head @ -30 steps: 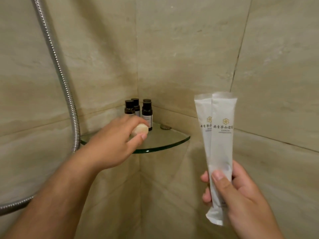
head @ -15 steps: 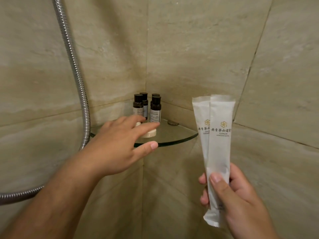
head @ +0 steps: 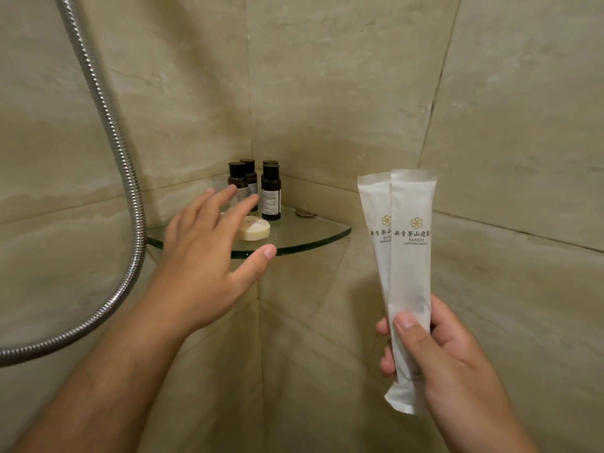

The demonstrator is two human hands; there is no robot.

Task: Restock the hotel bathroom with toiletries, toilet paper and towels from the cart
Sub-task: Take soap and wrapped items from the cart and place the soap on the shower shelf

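Left fingers (head: pixel 236 211), now open, over soap (head: pixel 258 228)

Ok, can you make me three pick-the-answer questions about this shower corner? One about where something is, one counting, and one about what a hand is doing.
1. Where is the soap?
A) on the floor
B) on the glass shelf
C) in a drawer

2. How many dark bottles stand in the corner?
A) two
B) six
C) four

3. The left hand is:
A) open, fingers straight
B) a fist
C) gripping a towel

Answers:
1 B, it lies on the glass in front of the bottles.
2 C, four black caps show.
3 A, its fingers are spread and hold nothing.
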